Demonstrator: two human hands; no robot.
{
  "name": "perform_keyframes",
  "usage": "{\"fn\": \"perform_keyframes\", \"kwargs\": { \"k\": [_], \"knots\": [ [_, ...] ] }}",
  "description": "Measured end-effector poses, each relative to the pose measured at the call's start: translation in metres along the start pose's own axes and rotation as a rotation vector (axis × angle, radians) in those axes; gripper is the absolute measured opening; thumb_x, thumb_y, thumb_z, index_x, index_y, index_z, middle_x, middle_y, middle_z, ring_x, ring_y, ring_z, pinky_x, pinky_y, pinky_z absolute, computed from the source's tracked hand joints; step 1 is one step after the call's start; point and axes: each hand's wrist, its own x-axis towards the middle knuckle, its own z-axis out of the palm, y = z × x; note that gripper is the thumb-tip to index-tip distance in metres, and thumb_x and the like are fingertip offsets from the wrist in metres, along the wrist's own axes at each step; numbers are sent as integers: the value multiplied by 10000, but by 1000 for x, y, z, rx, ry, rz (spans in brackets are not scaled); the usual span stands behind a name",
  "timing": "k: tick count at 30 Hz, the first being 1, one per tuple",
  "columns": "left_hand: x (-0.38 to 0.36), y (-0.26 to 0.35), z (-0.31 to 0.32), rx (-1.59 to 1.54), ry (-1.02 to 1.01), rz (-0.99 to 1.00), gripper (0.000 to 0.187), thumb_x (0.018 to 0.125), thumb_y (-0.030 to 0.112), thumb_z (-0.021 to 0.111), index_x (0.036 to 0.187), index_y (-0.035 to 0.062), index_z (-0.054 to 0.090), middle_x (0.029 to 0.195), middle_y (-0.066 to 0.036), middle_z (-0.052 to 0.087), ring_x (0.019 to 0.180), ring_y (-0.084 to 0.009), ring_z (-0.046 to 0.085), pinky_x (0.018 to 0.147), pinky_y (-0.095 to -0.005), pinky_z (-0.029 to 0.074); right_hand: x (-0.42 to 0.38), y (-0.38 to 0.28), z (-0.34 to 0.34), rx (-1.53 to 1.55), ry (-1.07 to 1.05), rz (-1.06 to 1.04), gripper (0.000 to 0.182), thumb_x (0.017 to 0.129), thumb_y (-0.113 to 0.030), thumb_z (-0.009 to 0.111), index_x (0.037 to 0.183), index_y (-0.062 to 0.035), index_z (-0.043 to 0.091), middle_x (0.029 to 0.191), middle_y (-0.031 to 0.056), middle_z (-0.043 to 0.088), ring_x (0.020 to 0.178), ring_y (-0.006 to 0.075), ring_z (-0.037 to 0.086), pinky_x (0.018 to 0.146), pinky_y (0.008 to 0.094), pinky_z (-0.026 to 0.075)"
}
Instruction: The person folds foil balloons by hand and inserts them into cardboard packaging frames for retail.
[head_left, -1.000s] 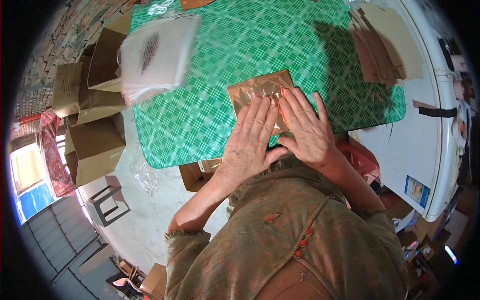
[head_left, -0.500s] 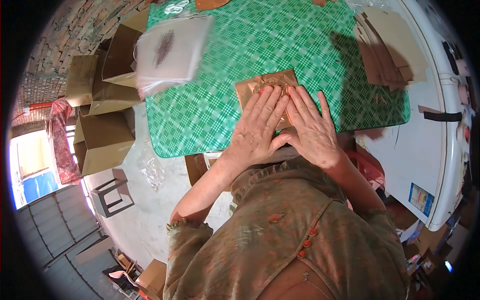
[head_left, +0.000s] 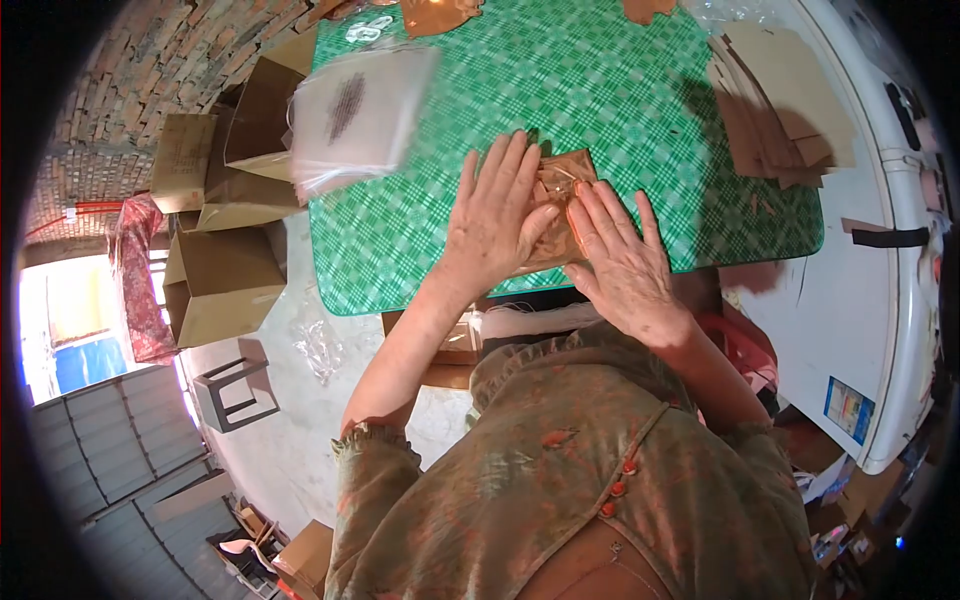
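A flat brown packet [head_left: 556,246] in shiny clear wrap lies near the front edge of the green checked table [head_left: 500,85]. My left hand [head_left: 492,215] is stretched flat over the packet's left side, fingers extended and thumb out on the wrap. On the packet's right edge rests my right hand [head_left: 625,250], palm down with its fingers straight. Between the two hands part of the packet's face shows, with a crease or fold in the wrap. Neither hand grips anything.
A stack of clear plastic bags [head_left: 365,115] lies at the table's left. Brown card sheets [head_left: 775,100] are piled at the right, beside a white appliance [head_left: 860,300]. Open cardboard boxes [head_left: 225,285] and a grey stool frame [head_left: 237,385] stand on the left.
My left hand has slid left, away from my right hand, uncovering more of the packet. My right hand stays nearly in place. The whole view has shifted slightly.
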Motion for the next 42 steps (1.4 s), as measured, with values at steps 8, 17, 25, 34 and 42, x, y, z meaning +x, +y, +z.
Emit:
{"fn": "perform_keyframes", "kwargs": {
  "k": [8,17,25,34,42],
  "knots": [
    [8,5,17,-54,-72,96,619,1072,362,511,1601,65,387,1684,-148,328,1573,-318,271,1287,-515,167,1,-1,-2,41,-7,15,810,928,-433,696,1551,5,419,1661,135,352,1578,265,241,1282,588,101],
    [8,6,19,-9,-32,119,630,1050,354,537,1568,15,419,1648,-173,374,1535,-355,322,1260,-541,225,18,7,-8,60,54,-17,736,983,-403,627,1546,27,428,1656,152,357,1576,277,245,1270,607,115],
    [7,4,21,-14,-13,91,654,1057,372,503,1578,-4,379,1652,-188,355,1534,-369,315,1268,-542,207,32,17,8,-3,57,4,658,1091,-426,419,1585,6,376,1670,126,349,1581,252,235,1276,575,73],
    [-2,7,21,-12,-15,68,667,1073,368,484,1624,35,310,1688,-162,305,1567,-334,273,1287,-515,173,28,16,8,-9,40,-22,683,1082,-443,434,1597,0,360,1683,123,330,1590,247,216,1287,560,61],
    [-22,20,17,-24,-39,58,649,1070,352,518,1613,41,345,1683,-156,321,1562,-325,288,1283,-503,189,-13,19,-23,166,-27,-152,853,915,-437,706,1592,-35,380,1692,110,317,1590,252,223,1301,530,107]
  ]
}}
